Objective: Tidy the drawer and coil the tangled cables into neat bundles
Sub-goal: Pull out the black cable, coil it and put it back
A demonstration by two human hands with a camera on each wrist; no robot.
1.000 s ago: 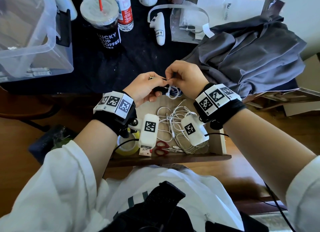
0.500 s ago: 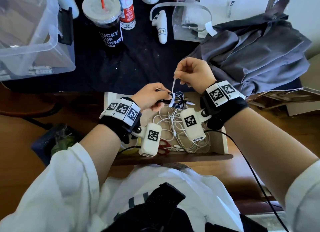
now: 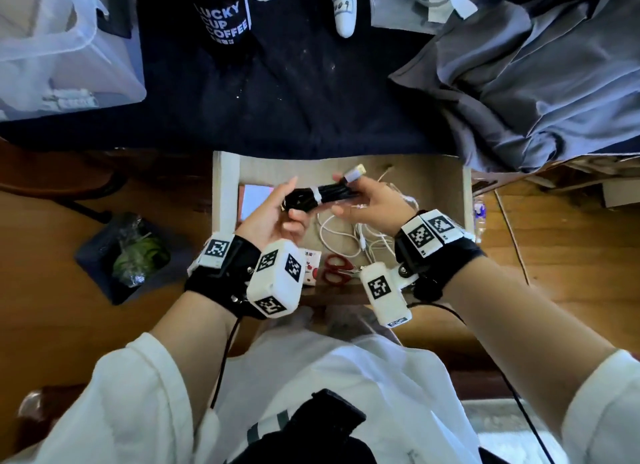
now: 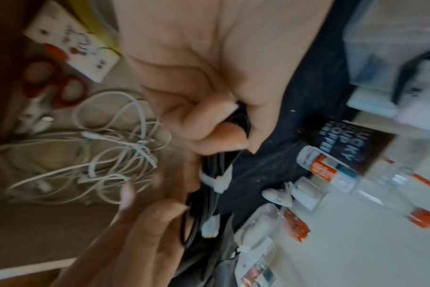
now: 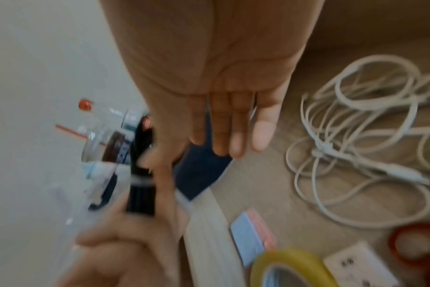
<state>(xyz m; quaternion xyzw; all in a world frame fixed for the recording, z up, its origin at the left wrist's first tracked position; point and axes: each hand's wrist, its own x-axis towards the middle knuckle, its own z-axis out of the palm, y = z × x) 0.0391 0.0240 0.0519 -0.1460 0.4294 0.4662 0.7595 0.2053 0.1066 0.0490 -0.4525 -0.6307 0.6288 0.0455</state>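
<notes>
- The black cable bundle (image 3: pixel 320 197) is a tight sheaf of glossy cords, cinched near its middle by a white tie (image 3: pixel 315 196), with a pale grey plug (image 3: pixel 354 175) sticking out at its right end. It is held level in the air above the open drawer (image 3: pixel 464 200).
- The left hand (image 3: pixel 273 217) grips the bundle's left end, fingers curled under it and thumb over it; the left wrist view shows the black cords pinched between curled fingertips.
- The right hand (image 3: pixel 367 203) has its fingers nearly straight; they touch the bundle's right end beside the plug, and the right wrist view shows them extended, with nothing wrapped in them.
- The drawer is a pale, matte wooden box. On its floor lies a loose tangle of thin white cables (image 3: pixel 349 236), rubbery and looped, with red-handled scissors (image 3: pixel 337 268) near the front edge.
- Also in the drawer are a pink-and-blue pad (image 3: pixel 258 202), a small printed white card (image 3: pixel 311 267), and a translucent yellow tape roll (image 5: pixel 290 269).
- Half a second ago the right hand was lifted, pulling the white tie upward; now the tie sits snug round the cords and the right hand has dropped level with the left.
- The camera view has tilted further down, cropping the coffee cup (image 3: pixel 221 20) on the dark tabletop.
</notes>
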